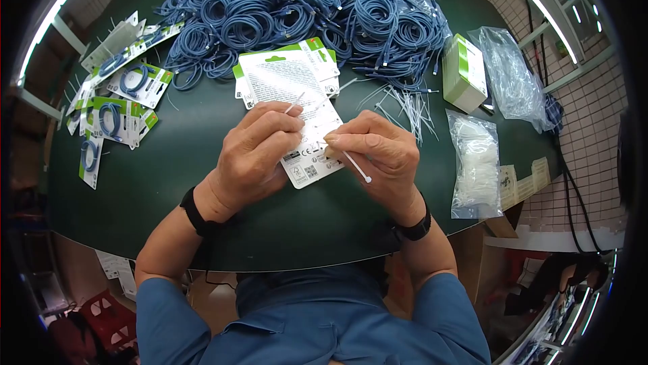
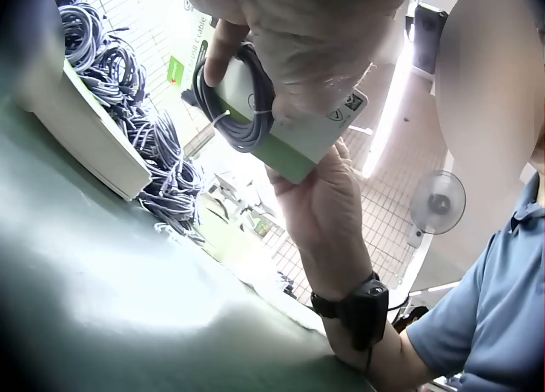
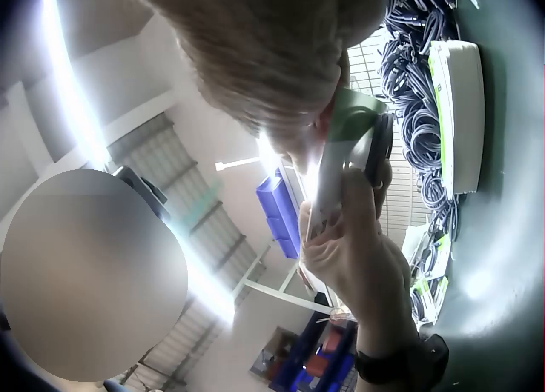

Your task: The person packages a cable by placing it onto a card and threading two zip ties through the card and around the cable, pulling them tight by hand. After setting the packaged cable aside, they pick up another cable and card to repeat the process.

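A white-and-green packaging card [image 1: 280, 78] lies printed side up between the hands in the head view. In the left wrist view a coil of blue cable [image 2: 255, 111] shows against the card's other face, with a white tie around it. My left hand [image 1: 256, 142] grips the card's left side, its fingers curled over the coil beneath. A short white tie end sticks out by the left fingertips. My right hand [image 1: 381, 152] pinches a white cable tie [image 1: 358, 168] at the card's right edge, and the tie's head points toward my body.
A heap of coiled blue cables [image 1: 270, 10] covers the table's back, with a stack of cards [image 1: 327, 71] before it. Carded cables [image 1: 111, 118] lie left. Loose cable ties [image 1: 412, 112], a green-white box [image 1: 464, 71] and a bag of ties [image 1: 474, 169] are right.
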Tool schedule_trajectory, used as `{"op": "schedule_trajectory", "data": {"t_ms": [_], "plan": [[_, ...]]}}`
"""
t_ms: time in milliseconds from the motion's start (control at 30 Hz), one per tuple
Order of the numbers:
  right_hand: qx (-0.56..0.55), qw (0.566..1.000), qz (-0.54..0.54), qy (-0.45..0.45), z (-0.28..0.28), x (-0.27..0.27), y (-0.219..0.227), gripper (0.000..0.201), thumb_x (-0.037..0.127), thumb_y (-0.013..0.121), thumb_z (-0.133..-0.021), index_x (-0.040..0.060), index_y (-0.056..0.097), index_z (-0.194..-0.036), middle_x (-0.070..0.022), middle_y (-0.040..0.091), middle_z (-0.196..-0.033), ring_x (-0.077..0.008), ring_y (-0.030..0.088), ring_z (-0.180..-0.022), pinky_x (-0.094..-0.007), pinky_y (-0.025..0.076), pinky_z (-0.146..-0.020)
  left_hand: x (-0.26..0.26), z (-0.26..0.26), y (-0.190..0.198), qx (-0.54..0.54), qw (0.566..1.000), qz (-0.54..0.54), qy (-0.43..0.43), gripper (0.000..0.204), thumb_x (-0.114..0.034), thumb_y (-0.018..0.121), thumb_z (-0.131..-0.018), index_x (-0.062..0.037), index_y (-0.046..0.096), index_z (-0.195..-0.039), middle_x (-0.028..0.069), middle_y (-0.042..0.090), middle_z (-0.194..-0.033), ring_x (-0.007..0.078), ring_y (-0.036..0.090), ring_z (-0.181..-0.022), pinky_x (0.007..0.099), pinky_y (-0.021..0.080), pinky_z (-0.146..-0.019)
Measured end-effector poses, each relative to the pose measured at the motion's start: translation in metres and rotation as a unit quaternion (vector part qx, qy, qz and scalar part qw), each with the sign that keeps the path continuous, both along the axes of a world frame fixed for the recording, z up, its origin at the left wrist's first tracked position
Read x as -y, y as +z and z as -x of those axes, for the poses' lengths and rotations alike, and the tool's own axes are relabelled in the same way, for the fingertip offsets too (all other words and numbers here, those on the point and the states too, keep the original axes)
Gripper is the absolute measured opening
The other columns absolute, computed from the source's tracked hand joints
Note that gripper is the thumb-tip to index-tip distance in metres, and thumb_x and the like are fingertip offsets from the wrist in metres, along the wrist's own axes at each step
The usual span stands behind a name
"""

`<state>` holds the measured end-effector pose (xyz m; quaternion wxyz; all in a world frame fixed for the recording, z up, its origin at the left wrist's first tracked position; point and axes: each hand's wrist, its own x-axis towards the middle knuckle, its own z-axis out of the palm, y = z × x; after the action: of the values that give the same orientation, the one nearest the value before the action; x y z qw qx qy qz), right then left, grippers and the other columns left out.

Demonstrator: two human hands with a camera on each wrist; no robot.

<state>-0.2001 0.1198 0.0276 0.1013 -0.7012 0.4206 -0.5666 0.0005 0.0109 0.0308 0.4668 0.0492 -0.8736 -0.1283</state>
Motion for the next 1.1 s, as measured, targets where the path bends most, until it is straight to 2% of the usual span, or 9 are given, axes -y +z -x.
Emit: {"op": "schedule_trajectory", "data": {"t_ms": [367,467,567,633,733,833,867,933,1100], "plan": [[0.115,0.966,-0.203,0.112,0.022,-0.012,0.037,0.012,-0.003,0.083,-0.082,0.0022,0.08,-0.093,-0.0104,0.076,-0.087,-0.0162,0.07,-0.08,-0.028,0.055,-0.072,-0.043,0.004,0.035,0.051,0.987,0.117,0.096,0.024,-0.003,0.081,-0.066,-0.0032,0.066,-0.084,0.0057,0.07,-0.089,0.0264,0.073,-0.091,0.04,0.059,-0.08],[0.181,0.937,-0.255,0.157,0.028,-0.014,0.037,0.004,0.001,0.081,-0.086,0.0004,0.079,-0.089,-0.0104,0.075,-0.085,-0.0163,0.07,-0.08,-0.028,0.055,-0.073,-0.048,0.014,0.034,0.036,0.999,0.003,-0.024,0.015,-0.002,0.079,-0.078,-0.0043,0.066,-0.085,0.007,0.071,-0.089,0.0276,0.072,-0.081,0.0409,0.058,-0.078],[0.234,0.905,-0.259,0.241,0.039,-0.011,0.031,0.012,0.007,0.079,-0.089,-0.0017,0.077,-0.097,-0.0118,0.076,-0.092,-0.0162,0.07,-0.083,-0.0272,0.055,-0.074,-0.051,0.02,0.028,0.038,0.992,-0.109,-0.059,0.009,-0.004,0.074,-0.088,-0.0026,0.065,-0.09,0.0083,0.072,-0.089,0.0245,0.072,-0.079,0.0389,0.058,-0.08],[0.292,0.897,-0.253,0.215,0.039,-0.01,0.026,0.016,0.009,0.079,-0.09,-0.0022,0.076,-0.101,-0.0122,0.076,-0.094,-0.0163,0.07,-0.084,-0.0273,0.054,-0.074,-0.05,0.021,0.028,0.038,0.983,-0.162,-0.074,0.007,-0.004,0.072,-0.092,-0.0018,0.065,-0.093,0.0089,0.073,-0.09,0.023,0.072,-0.078,0.0379,0.058,-0.08],[0.39,0.874,-0.239,0.165,0.038,-0.007,0.021,0.024,0.013,0.079,-0.092,-0.0032,0.074,-0.108,-0.013,0.075,-0.099,-0.0166,0.071,-0.088,-0.0274,0.054,-0.075,-0.047,0.022,0.033,0.071,0.885,-0.458,-0.04,0.011,-0.005,0.062,-0.102,0.0023,0.062,-0.111,0.0095,0.075,-0.097,0.0172,0.073,-0.086,0.035,0.059,-0.085],[0.344,0.929,-0.111,-0.079,0.037,-0.004,0.017,0.032,0.01,0.083,-0.088,0.0001,0.071,-0.116,-0.0123,0.073,-0.105,-0.0163,0.068,-0.089,-0.0296,0.053,-0.074,-0.029,0.035,0.022,-0.017,0.839,-0.535,-0.099,0.02,-0.005,0.056,-0.105,0.0036,0.056,-0.123,0.01,0.073,-0.106,0.0144,0.071,-0.093,0.0329,0.059,-0.088],[0.34,0.931,-0.112,-0.075,0.037,-0.003,0.015,0.032,0.01,0.083,-0.088,0.0001,0.071,-0.116,-0.0123,0.073,-0.105,-0.0163,0.068,-0.089,-0.0296,0.053,-0.074,-0.023,0.038,0.018,-0.061,0.81,-0.569,-0.128,0.025,-0.005,0.053,-0.106,0.0042,0.054,-0.129,0.0103,0.073,-0.11,0.0131,0.07,-0.097,0.0318,0.059,-0.089],[0.113,0.984,-0.003,-0.135,0.035,-0.002,0.01,0.032,0.005,0.085,-0.082,0.0047,0.074,-0.112,-0.0096,0.072,-0.104,-0.0175,0.065,-0.088,-0.0314,0.052,-0.073,-0.015,0.04,0.011,-0.078,0.797,-0.583,-0.132,0.027,-0.005,0.051,-0.106,0.004,0.052,-0.131,0.0112,0.071,-0.114,0.0138,0.07,-0.099,0.0318,0.059,-0.09],[-0.182,0.972,0.076,-0.124,0.019,0.006,0.009,0.04,-0.003,0.089,-0.068,0.0128,0.078,-0.103,-0.005,0.069,-0.101,-0.0214,0.06,-0.086,-0.034,0.05,-0.071,-0.007,0.038,-0.001,-0.113,0.752,-0.633,-0.141,0.031,-0.005,0.047,-0.108,0.0037,0.049,-0.137,0.014,0.068,-0.123,0.0158,0.068,-0.107,0.0317,0.058,-0.092]]}}
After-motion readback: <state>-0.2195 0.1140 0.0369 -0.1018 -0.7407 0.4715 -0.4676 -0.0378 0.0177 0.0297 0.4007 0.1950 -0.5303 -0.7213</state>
